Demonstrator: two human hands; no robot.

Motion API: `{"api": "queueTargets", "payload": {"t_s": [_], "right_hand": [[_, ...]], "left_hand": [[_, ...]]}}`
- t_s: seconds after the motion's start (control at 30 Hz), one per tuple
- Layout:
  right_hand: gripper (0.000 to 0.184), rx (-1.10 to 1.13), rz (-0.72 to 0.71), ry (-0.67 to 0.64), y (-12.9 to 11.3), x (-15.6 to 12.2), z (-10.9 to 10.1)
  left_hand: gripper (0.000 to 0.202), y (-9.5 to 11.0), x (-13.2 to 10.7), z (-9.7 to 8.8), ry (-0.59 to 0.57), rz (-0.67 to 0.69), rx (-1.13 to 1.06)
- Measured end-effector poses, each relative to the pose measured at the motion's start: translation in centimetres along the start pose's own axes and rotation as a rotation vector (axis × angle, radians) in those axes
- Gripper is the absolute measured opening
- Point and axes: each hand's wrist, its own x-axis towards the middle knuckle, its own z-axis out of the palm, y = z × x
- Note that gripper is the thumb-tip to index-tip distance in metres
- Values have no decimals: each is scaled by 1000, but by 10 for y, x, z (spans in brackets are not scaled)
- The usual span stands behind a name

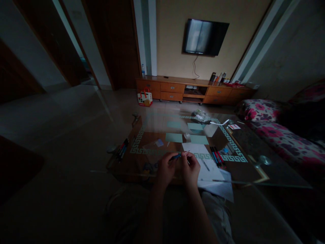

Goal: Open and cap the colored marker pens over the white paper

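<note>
Just above the near edge of the glass table, my two hands meet fingertip to fingertip. My left hand (165, 166) is closed around a blue pen (175, 157), which points toward the other hand. The fingers of my right hand (191, 166) pinch a small thin piece at the pen's end; it is too dark and small to name. White paper (213, 171) lies under and beside my right hand, with a slim grey pen (205, 164) on it. Several red, blue and black pens (217, 157) lie in a row along the paper's right side.
Another group of pens (122, 149) lies at the left edge of the glass table (281, 173). A clear plastic bag (201, 116) and a red-and-white card (234, 126) are toward the back. A small white roll (187, 136) stands mid-table. The flowered sofa (281, 130) is at the right.
</note>
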Motion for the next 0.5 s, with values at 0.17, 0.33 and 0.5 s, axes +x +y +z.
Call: {"api": "queueTargets", "payload": {"t_s": [0.17,0.33,0.5], "right_hand": [[28,-32,13,4,3,-1,0],[29,-81,0,-9,6,-1,0],[28,-151,-18,-28,6,0,-1]], "left_hand": [[20,2,0,3,-33,-48,-25],[33,1,-3,12,-66,-146,-130],[56,5,-5,14,-97,-194,-208]]}}
